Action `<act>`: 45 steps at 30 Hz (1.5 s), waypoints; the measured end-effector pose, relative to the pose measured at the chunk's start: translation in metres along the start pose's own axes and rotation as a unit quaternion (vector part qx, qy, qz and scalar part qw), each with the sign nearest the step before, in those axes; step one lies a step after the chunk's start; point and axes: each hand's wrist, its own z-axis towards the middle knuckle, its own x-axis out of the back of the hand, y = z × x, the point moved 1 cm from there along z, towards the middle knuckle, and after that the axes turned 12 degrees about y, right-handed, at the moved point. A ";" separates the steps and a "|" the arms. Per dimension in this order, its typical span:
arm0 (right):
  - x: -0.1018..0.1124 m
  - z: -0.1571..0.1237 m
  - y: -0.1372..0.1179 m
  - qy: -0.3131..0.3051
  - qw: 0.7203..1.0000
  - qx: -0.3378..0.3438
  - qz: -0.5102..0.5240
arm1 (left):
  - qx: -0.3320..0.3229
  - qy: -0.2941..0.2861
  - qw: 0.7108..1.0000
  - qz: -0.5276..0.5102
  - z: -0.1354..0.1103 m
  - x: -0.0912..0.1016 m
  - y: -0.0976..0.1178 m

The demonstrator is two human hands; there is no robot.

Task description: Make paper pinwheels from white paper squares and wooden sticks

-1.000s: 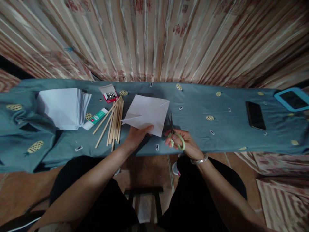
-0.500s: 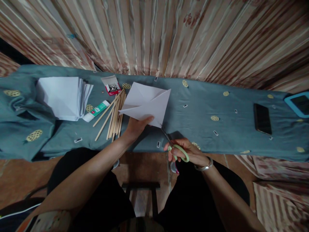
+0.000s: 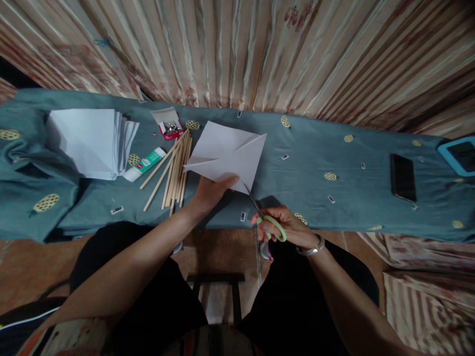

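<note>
A square sheet of white paper with slits running in from its corners is pinched at its near edge by my left hand, thumb on top. My right hand is closed round the light green handles of a pair of scissors. Their thin blades point up and left and meet the paper's near right corner. Just left of the paper lies a bundle of wooden sticks. The fingers of my left hand under the sheet are hidden.
A stack of white paper lies at the left, beside a green-and-white glue tube. Behind the sticks stands an open red box of small metal pieces. A phone and a blue-framed device lie right. Curtains hang behind the cloth-covered table.
The scissor blades have moved further into the paper's near right corner. The whole view has shifted slightly; both hands keep their grips.
</note>
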 end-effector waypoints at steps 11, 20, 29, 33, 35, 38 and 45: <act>-0.003 0.000 -0.002 0.006 1.000 -0.012 0.008 | 0.003 -0.002 1.000 0.018 -0.001 0.000 -0.004; -0.001 0.001 0.000 0.000 1.000 0.005 0.020 | -0.008 -0.002 1.000 -0.008 0.001 -0.001 -0.006; -0.001 0.001 0.001 -0.001 1.000 0.006 0.013 | -0.017 -0.005 1.000 0.015 0.000 0.001 -0.003; -0.001 0.001 0.001 0.000 1.000 0.010 0.005 | -0.008 -0.007 1.000 0.015 -0.001 0.000 -0.002; -0.001 0.001 0.000 0.001 1.000 0.011 0.004 | -0.007 -0.007 1.000 0.011 -0.001 0.000 -0.002; -0.001 0.001 0.000 0.006 1.000 0.010 -0.001 | -0.003 -0.011 1.000 0.011 -0.001 -0.001 -0.002; -0.001 0.000 -0.001 0.005 1.000 0.008 -0.004 | 0.005 -0.008 1.000 0.013 -0.002 -0.001 -0.001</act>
